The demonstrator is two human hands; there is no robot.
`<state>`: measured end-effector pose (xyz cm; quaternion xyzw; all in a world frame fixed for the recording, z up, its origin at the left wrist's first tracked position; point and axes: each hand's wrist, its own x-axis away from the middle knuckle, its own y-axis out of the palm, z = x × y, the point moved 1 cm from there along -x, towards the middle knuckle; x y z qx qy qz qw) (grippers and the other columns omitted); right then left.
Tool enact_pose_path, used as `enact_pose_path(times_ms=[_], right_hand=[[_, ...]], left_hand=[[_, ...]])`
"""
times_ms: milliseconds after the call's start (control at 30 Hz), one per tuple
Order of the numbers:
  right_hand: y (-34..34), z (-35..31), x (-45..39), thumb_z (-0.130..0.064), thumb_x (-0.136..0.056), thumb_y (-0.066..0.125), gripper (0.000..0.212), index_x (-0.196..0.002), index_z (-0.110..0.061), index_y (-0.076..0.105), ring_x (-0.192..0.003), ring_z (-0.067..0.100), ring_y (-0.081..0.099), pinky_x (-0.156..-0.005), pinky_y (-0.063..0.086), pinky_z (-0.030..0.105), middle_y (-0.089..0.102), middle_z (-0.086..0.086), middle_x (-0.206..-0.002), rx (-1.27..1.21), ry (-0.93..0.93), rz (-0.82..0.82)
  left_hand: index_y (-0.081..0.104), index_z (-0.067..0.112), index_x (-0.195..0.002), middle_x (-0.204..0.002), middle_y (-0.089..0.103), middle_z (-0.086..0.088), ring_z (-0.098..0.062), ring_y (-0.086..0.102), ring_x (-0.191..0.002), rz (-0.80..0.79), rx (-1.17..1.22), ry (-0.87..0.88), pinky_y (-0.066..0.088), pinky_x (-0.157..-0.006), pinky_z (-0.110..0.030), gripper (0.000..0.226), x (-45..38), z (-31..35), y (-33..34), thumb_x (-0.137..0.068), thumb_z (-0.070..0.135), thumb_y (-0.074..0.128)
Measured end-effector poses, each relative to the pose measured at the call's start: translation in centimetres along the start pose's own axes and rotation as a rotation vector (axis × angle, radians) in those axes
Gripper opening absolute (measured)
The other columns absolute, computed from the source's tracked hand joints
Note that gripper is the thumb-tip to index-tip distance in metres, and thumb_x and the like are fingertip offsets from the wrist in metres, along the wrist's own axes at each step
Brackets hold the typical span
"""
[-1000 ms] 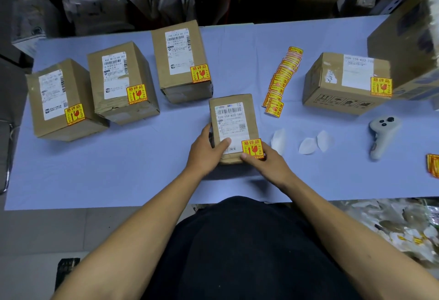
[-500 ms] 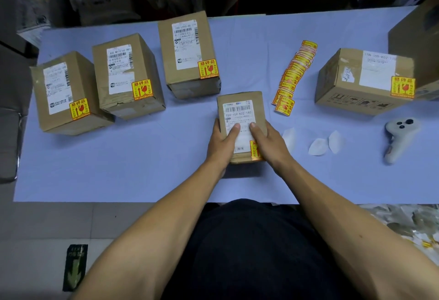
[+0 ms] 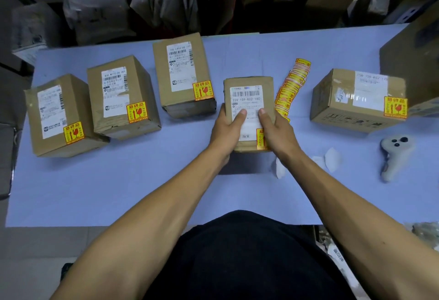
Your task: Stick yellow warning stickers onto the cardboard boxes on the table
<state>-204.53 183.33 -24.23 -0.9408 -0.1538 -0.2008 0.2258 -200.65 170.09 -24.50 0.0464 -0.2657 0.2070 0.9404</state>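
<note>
The small box [image 3: 248, 114] is held by both hands at the near middle of the surface [image 3: 166, 181], lifted a little, as the shadow beneath it suggests. The left hand [image 3: 226, 131] is wrapped around its left side with the thumb laid on the white shipping label; the right hand [image 3: 276, 131] is wrapped around its right side in the same way. A yellow sticker [image 3: 260, 138] is already seen at the label's near right corner, half hidden by the right hand. The two-sided grip is probably meant for carrying the finished box away.

Three stickered boxes are lined up on the left: the far-left box [image 3: 59, 114], the second box [image 3: 121, 97] and the third box [image 3: 183, 76]. Their stickers all sit at the same near right corner, so the row appears to be the place for finished work, and the held box is likely bound for its right end.

The strip of stickers [image 3: 292, 81] is laid just right of the held box, within easy reach. A flat box [image 3: 356, 100], also stickered, lies further right, and peeled backing scraps [image 3: 332, 158] and a white controller [image 3: 394, 154] lie nearer.
</note>
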Motion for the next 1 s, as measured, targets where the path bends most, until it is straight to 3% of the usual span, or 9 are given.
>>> enact_pose_path(times_ms=[67, 233, 467, 667, 800, 900, 1000], right_hand=[[-0.5, -1.7, -2.5, -0.056, -0.095, 0.040, 0.032, -0.114, -0.040, 0.060, -0.094, 0.000, 0.064, -0.086, 0.050, 0.030, 0.066, -0.027, -0.095, 0.004, -0.001, 0.013], [-0.9, -4.3, -9.0, -0.056, -0.096, 0.038, 0.042, -0.122, -0.033, 0.061, -0.105, 0.019, 0.066, -0.095, 0.052, 0.042, 0.070, -0.007, -0.113, 0.011, 0.002, -0.027], [-0.4, -4.8, -15.1, -0.057, -0.097, 0.039, 0.045, -0.124, -0.029, 0.061, -0.102, 0.019, 0.067, -0.091, 0.053, 0.040, 0.071, -0.004, -0.112, -0.001, 0.079, -0.066], [0.5, -3.9, -16.1, -0.053, -0.099, 0.037, 0.047, -0.136, -0.029, 0.054, -0.106, 0.020, 0.064, -0.089, 0.050, 0.035, 0.068, -0.003, -0.122, 0.018, 0.024, 0.000], [0.2, -3.8, -16.2, -0.055, -0.100, 0.036, 0.050, -0.139, -0.029, 0.051, -0.108, 0.021, 0.063, -0.085, 0.047, 0.031, 0.067, -0.001, -0.126, 0.079, -0.017, -0.029], [-0.9, -4.9, -15.7, -0.053, -0.100, 0.038, 0.051, -0.136, -0.021, 0.054, -0.114, 0.028, 0.061, -0.085, 0.045, 0.033, 0.066, 0.005, -0.128, 0.231, -0.009, -0.065], [-2.1, -6.4, -14.9, -0.044, -0.100, 0.045, 0.047, -0.134, -0.013, 0.054, -0.114, 0.032, 0.060, -0.079, 0.043, 0.032, 0.065, 0.011, -0.129, 0.361, -0.115, 0.014]], left_hand=[[0.056, 0.020, -0.127, -0.121, 0.069, 0.000, -0.016, 0.068, -0.108, -0.009, 0.005, 0.006, 0.054, -0.095, -0.037, 0.030, -2.4, 2.2, 0.5, -0.097, 0.021, 0.059], [0.056, 0.017, -0.131, -0.125, 0.068, -0.004, -0.020, 0.067, -0.109, -0.030, 0.014, -0.076, 0.055, -0.094, -0.038, 0.033, -8.1, 5.8, 1.1, -0.099, 0.023, 0.058], [0.060, 0.021, -0.130, -0.119, 0.071, -0.001, -0.018, 0.070, -0.098, 0.039, -0.003, -0.223, 0.057, -0.075, -0.029, 0.033, -13.9, 7.3, 1.9, -0.098, 0.028, 0.059], [0.059, 0.023, -0.128, -0.120, 0.070, 0.003, -0.017, 0.069, -0.103, 0.075, -0.069, -0.177, 0.057, -0.089, -0.036, 0.032, -15.6, 6.5, 2.0, -0.097, 0.026, 0.059], [0.059, 0.022, -0.126, -0.120, 0.069, 0.003, -0.016, 0.067, -0.097, 0.155, -0.234, -0.139, 0.056, -0.082, -0.031, 0.032, -15.4, 7.0, 2.3, -0.095, 0.032, 0.060], [0.058, 0.018, -0.121, -0.121, 0.069, -0.002, -0.024, 0.067, -0.104, 0.161, -0.426, -0.149, 0.056, -0.089, -0.037, 0.033, -15.0, 8.7, 2.3, -0.090, 0.025, 0.063], [0.055, 0.013, -0.124, -0.125, 0.066, -0.006, -0.028, 0.062, -0.113, 0.126, -0.578, -0.054, 0.053, -0.094, -0.040, 0.037, -13.4, 10.5, 2.4, -0.089, 0.020, 0.062]])
